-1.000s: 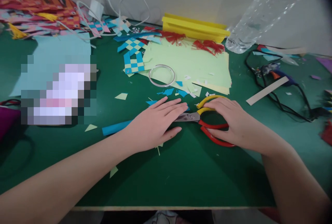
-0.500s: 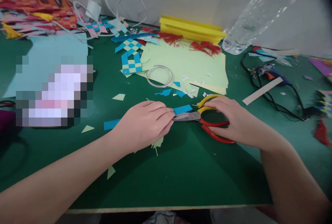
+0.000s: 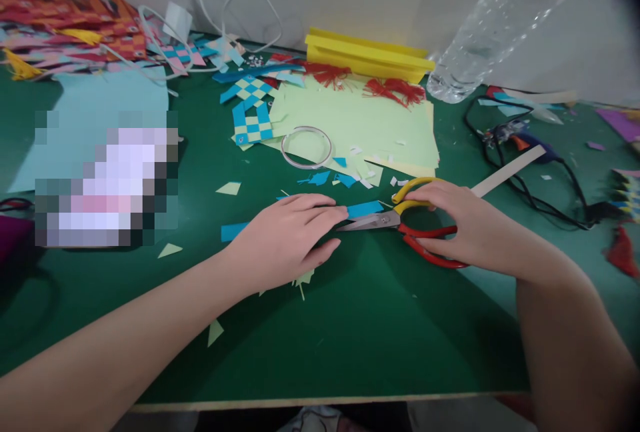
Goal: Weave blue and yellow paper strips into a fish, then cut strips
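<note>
Head view: left hand (image 3: 287, 239) palm-down, fingers loosely extended over blue strip (image 3: 365, 209); right hand (image 3: 470, 235) grasping scissors (image 3: 384, 220).

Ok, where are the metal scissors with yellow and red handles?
Right of centre in the head view, the scissors are in the right hand, beside the blue paper strip.

The scissors (image 3: 384, 220) sit right of the left hand (image 3: 290, 235), before the sheets (image 3: 360, 112).
</note>
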Motion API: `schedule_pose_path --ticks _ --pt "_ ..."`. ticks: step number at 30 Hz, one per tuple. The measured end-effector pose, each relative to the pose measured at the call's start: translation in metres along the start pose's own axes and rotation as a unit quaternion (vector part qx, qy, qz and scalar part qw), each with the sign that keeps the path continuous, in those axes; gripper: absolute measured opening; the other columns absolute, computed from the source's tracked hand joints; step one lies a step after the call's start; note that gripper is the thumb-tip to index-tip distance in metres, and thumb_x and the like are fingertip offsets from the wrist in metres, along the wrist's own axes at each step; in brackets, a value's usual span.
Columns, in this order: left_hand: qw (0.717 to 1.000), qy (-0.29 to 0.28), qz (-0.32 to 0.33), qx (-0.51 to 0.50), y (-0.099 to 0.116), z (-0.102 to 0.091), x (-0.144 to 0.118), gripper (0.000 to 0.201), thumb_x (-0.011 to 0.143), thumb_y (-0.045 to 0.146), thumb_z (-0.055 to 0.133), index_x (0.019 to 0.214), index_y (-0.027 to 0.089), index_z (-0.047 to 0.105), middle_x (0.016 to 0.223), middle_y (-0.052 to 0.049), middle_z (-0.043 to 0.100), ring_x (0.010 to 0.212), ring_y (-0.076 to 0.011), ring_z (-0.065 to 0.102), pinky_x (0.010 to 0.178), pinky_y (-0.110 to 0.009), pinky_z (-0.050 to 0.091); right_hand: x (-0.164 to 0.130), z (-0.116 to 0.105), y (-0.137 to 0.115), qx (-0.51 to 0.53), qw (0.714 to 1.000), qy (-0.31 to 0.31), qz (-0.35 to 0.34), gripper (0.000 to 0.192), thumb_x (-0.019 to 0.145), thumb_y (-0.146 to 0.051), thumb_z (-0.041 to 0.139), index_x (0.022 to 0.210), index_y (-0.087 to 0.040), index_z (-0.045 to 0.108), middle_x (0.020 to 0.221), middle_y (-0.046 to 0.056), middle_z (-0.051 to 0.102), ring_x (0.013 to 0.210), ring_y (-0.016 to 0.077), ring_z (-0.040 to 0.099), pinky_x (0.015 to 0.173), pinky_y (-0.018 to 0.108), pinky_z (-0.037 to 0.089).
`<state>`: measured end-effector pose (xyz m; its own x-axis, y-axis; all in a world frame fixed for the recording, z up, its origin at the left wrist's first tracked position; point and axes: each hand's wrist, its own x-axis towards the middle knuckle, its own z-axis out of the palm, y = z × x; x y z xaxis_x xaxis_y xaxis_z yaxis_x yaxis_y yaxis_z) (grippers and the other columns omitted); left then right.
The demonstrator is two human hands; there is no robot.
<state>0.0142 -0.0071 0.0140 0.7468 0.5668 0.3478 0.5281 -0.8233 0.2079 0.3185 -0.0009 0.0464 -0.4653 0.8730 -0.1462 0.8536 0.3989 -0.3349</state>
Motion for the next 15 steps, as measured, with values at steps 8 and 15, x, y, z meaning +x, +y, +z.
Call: schedule_pose_path --ticks 8,15 --pt "0.997 -0.068 -0.027 -0.038 -0.0038 -0.0029 -0.0018 0.04 0.099 0.032 0.047 0.135 0.014 0.051 0.133 -0.01 0.062 0.128 -0.0238 0.053 0.101 -0.041 0.05 -0.0011 -0.0005 0.0021 0.004 1.0 -0.001 0.004 0.049 0.08 -0.056 0.063 0.122 -0.031 0.057 0.133 0.004 0.059 0.122 0.0307 0.054 0.099 0.051 0.047" --pt "0.99 -0.13 -0.012 -0.055 -0.0079 -0.0072 -0.0027 0.053 0.098 0.039 0.051 0.145 0.016 0.039 0.148 -0.005 0.05 0.141 -0.023 0.038 0.118 -0.043 0.031 -0.0018 -0.0015 0.0051 0.008 1.0 -0.001 0.005 0.051 0.079 -0.059 0.064 0.119 -0.029 0.06 0.131 0.006 0.06 0.122 0.0318 0.055 0.101 0.051 0.047"
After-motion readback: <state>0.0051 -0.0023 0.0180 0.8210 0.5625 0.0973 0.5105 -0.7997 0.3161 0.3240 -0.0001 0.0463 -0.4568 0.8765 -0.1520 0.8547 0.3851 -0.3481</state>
